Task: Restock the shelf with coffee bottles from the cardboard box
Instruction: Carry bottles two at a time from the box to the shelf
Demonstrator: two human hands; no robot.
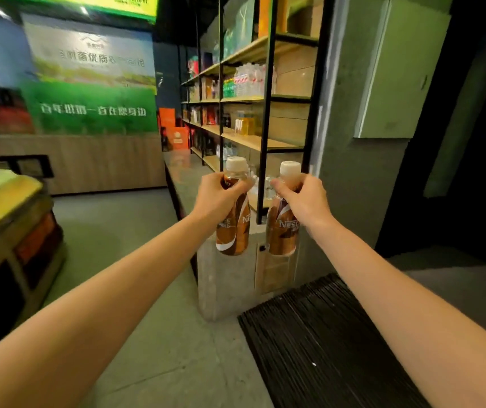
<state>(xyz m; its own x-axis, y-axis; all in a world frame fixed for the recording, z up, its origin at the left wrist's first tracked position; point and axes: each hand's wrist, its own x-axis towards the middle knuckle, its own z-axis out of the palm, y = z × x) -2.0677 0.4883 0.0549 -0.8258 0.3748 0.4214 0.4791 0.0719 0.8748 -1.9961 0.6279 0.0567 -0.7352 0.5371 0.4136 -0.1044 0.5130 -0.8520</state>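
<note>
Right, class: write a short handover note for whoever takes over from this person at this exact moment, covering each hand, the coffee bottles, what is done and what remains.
The left hand grips one coffee bottle by its neck; the right hand grips a second bottle the same way.
Both hang upright in front of the shelf, not yet on it.
The cardboard box is out of view.
Done: two bottles in hand.
Left: set both on the shelf.
</note>
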